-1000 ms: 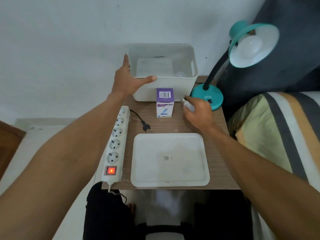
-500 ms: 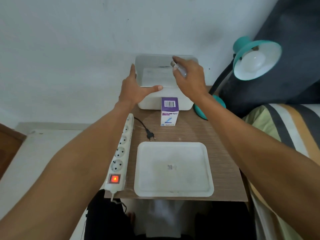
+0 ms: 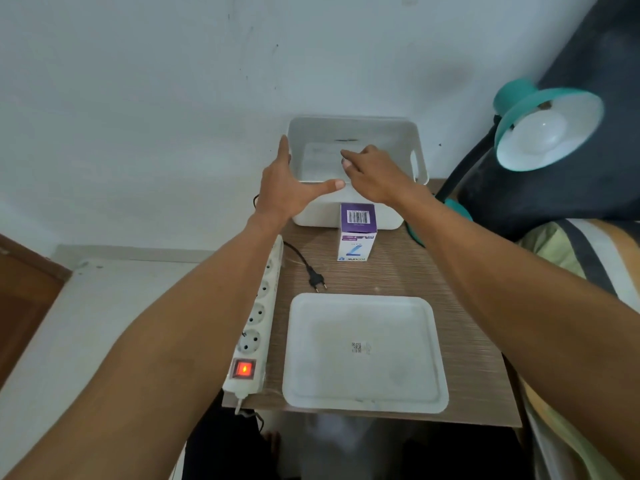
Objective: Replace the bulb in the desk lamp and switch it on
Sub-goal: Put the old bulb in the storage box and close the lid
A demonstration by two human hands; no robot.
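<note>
The teal desk lamp (image 3: pixel 519 98) stands at the right, with a white bulb (image 3: pixel 540 133) seated in its shade. Its black plug (image 3: pixel 317 282) lies loose on the table beside the white power strip (image 3: pixel 259 306), whose red switch (image 3: pixel 244 368) glows. My left hand (image 3: pixel 287 188) holds the near left corner of the white bin (image 3: pixel 412 150), thumb on the front rim. My right hand (image 3: pixel 377 174) reaches palm down into the bin. The bulb it carried is out of sight beneath it.
A purple and white bulb box (image 3: pixel 356 233) stands upright in front of the bin. A white tray (image 3: pixel 363 351) lies near the table's front edge. A striped bed (image 3: pixel 595 258) and a dark cushion (image 3: pixel 554 192) press against the table's right side.
My right hand lifted a bulb from beside the lamp base, carried it over the bin and has now dropped lower inside. My left hand stayed on the bin's corner.
</note>
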